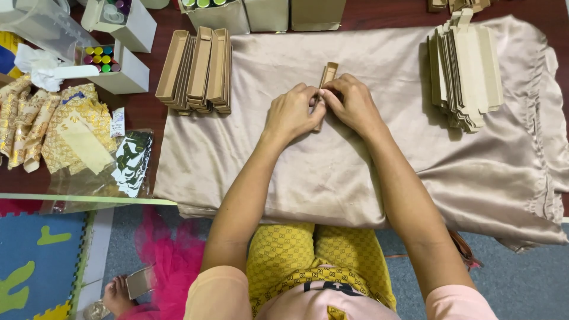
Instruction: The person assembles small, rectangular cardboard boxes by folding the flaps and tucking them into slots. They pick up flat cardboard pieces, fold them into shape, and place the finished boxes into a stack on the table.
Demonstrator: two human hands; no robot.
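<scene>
The left hand and right hand meet fingertip to fingertip, both pinching a narrow brown cardboard box whose far end sticks out beyond the knuckles. It lies on a beige satin cloth spread over the dark tabletop. Beyond and left of the left hand sits a row of folded brown boxes; well to the right of the right hand lies a stack of flat cardboard blanks. Farther left stand white boxes of coloured bottles and yellow patterned pouches.
</scene>
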